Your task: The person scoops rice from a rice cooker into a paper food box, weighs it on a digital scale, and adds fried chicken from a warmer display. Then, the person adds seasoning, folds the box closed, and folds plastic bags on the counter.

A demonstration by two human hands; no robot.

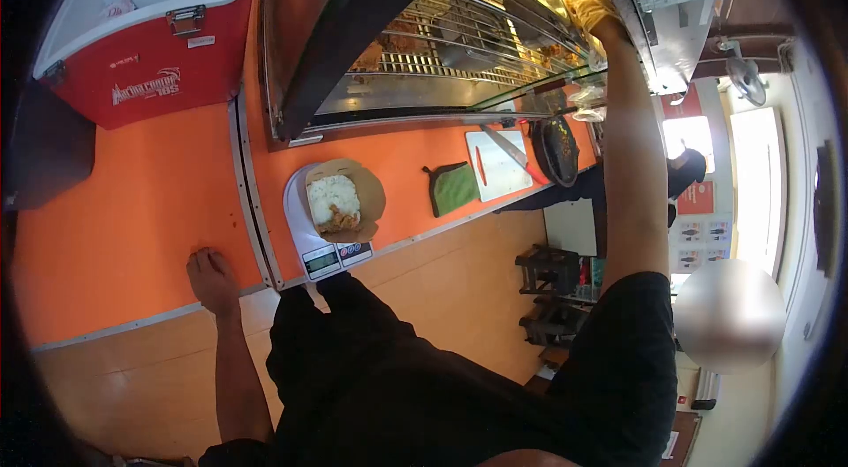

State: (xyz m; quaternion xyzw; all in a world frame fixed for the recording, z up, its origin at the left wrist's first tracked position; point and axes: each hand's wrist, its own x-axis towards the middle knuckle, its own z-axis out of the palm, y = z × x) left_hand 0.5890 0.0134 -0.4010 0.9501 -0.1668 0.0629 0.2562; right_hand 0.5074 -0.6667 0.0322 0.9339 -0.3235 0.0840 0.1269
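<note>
My left hand (212, 280) rests on the orange counter near its front edge, fingers curled in and nothing seen in them. A yellowish glove covers my right hand (590, 6), which reaches high into the lit food display cabinet (455, 100). Bright glare hides its fingers and whatever they touch. Inside the cabinet, browned food pieces (389, 45) lie on wire racks. Right of my left hand, a brown cardboard food box (367, 197) stands open on a white digital scale (296, 211). White rice (333, 196) and some browned meat (340, 220) are in it.
A knife (508, 149) with a red handle lies across a white cutting board (495, 175). Beside these are a green cloth (453, 189) and a dark pan (555, 151). A red cooler (159, 69) stands open at upper left. Dark stools (548, 271) stand on the floor.
</note>
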